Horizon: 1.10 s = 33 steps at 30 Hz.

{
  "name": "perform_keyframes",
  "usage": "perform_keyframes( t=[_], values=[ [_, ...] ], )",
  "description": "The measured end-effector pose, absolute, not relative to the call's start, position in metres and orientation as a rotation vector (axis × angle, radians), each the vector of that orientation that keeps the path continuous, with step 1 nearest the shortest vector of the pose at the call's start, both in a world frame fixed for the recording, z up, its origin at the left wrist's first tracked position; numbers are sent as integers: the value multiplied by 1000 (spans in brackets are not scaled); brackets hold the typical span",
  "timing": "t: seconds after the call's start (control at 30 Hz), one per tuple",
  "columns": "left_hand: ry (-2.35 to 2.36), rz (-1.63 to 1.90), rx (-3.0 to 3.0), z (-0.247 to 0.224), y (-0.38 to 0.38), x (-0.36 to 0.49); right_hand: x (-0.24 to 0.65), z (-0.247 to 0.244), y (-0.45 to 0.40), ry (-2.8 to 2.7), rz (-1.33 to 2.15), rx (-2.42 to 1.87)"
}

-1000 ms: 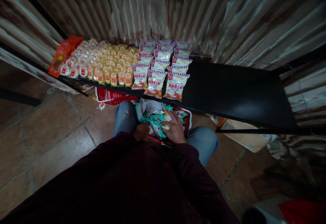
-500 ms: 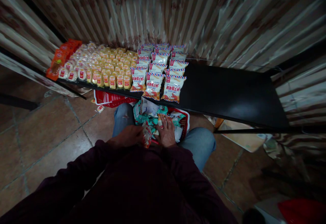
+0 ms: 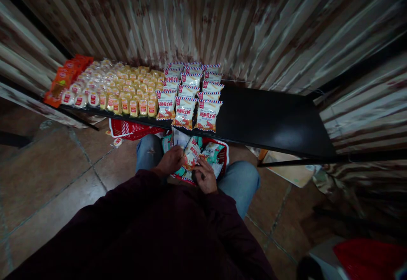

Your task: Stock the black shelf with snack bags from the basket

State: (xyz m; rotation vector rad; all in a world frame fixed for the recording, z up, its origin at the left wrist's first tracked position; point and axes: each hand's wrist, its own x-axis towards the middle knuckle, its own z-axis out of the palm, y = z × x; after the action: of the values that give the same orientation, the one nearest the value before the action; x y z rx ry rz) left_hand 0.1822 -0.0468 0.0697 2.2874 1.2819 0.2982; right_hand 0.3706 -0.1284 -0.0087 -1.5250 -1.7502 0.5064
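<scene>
A white and orange snack bag (image 3: 191, 154) with red lettering is held up between my hands, over a red basket (image 3: 227, 156) between my knees. My left hand (image 3: 172, 160) is closed on the bag's left edge. My right hand (image 3: 206, 177) has its curled fingers on the lower right edge; the exact grip is partly hidden. Under the hands the basket holds several teal and white snack bags (image 3: 212, 151). Just beyond, similar snack bags (image 3: 185, 113) stand upright in rows on a black shelf (image 3: 254, 114).
Left of the standing bags are many small wrapped yellow cakes (image 3: 133, 107), white wrapped ones (image 3: 81, 100) and orange packets (image 3: 65, 78). Another red basket (image 3: 136, 132) sits under the shelf, and a wrapped piece (image 3: 117, 142) lies on the floor. A pleated curtain (image 3: 190, 25) hangs behind.
My left hand has moved forward and raised the snack bag from near my body to over the basket. My right hand, earlier spread over the basket's bags, has come to this bag's edge. The view has shifted slightly.
</scene>
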Motion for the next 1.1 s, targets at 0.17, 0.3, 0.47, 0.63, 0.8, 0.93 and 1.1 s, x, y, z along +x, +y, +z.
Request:
perform_keyframes(
  t=[0.17, 0.3, 0.47, 0.63, 0.8, 0.93, 1.1],
  values=[
    [1380, 71, 2242, 53, -63, 186, 368, 18, -120, -1559, 217, -1678],
    [1470, -21, 2268, 75, -78, 187, 349, 19, -105, -1931, 193, -1677],
    [1335, 216, 2544, 109, -66, 190, 340, 0, -98, -1976, 219, -1722],
    [1507, 320, 2496, 81, -35, 186, 350, -5, -106, -1826, 320, -1705],
    [1517, 186, 2417, 48, -49, 182, 358, -9, -115, -1703, 348, -1718],
    [1421, 178, 2309, 35, -57, 184, 355, -9, -103, -1647, 355, -1723],
    [1349, 201, 2329, 27, -41, 185, 352, -13, -83, -1666, 386, -1744]
  ],
)
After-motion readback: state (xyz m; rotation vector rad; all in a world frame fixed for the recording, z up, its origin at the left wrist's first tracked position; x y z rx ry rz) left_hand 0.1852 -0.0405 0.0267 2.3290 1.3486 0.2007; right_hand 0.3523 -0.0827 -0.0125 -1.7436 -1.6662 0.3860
